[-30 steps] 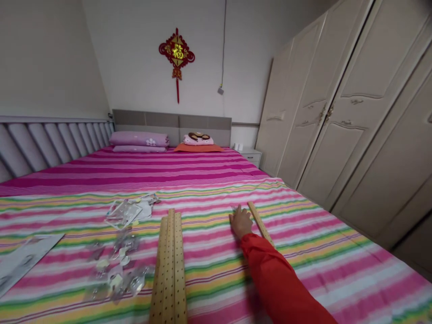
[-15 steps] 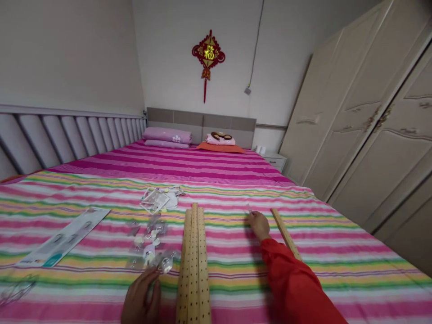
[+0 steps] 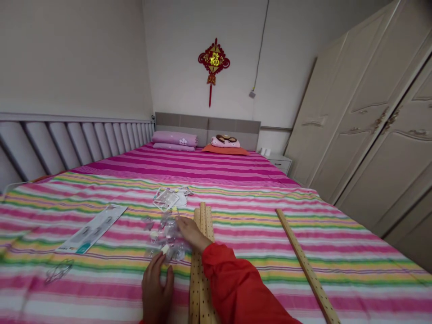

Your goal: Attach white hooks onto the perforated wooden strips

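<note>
Small clear plastic pieces (image 3: 170, 231), some with pale patches, lie loosely piled left of the wooden strips. My left hand (image 3: 157, 283) is at the near edge of this pile, thumb apart, its fingertips by a whitish piece (image 3: 165, 249). My right hand (image 3: 191, 231) reaches across the strips to the pile's right side. Its fingers are drawn together, and I cannot make out what is between them. Beneath my right wrist and red sleeve run several perforated wooden strips (image 3: 203, 216), side by side. Another perforated strip (image 3: 303, 261) lies alone on the right.
Flat clear packets and cards (image 3: 170, 198) lie beyond the pile. Left are a long package (image 3: 92, 228) and a thin wire-like item (image 3: 59, 271). All rest on a striped bedspread (image 3: 256, 270). A slatted rail (image 3: 74, 139) borders the left; a wardrobe (image 3: 354, 130) stands right.
My right hand has moved left, from beside the single strip to the pile, over the grouped strips. My left hand stays by the pile's near edge. The view has shifted slightly.
</note>
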Demonstrator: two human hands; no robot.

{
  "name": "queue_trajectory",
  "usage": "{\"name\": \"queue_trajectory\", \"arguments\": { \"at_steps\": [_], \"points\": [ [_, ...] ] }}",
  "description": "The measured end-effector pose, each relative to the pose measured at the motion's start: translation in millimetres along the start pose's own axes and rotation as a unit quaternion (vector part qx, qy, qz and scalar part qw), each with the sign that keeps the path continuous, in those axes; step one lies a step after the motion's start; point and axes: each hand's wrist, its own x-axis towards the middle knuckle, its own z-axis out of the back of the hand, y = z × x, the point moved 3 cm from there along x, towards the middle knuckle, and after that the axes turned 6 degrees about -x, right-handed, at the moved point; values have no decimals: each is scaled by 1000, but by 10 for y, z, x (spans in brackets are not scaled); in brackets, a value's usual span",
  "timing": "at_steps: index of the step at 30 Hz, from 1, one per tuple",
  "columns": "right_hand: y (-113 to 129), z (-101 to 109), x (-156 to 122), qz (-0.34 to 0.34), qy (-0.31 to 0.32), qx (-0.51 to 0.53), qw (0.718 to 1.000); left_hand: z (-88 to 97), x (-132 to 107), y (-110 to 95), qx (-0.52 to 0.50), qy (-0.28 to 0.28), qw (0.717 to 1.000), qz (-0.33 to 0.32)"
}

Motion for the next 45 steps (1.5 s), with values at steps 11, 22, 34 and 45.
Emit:
{"name": "queue_trajectory", "arguments": {
  "at_steps": [11, 22, 34, 45],
  "points": [
    [146, 96, -312, -2, 15, 6, 1000, -19, 9, 4, 8, 1, 1000, -6],
    [-453, 1549, -2276, -10, -356, -328, 875, -19, 62, -18, 13, 8, 1000, -2],
    [-976, 2291, -2964, -182, -401, -363, 821, 21, 66, -81, 54, -5, 998, 19],
    [-430, 626, -2354, -90, -305, -244, 916, 3, 42, -32, 49, 1, 999, 17]
  ]
}}
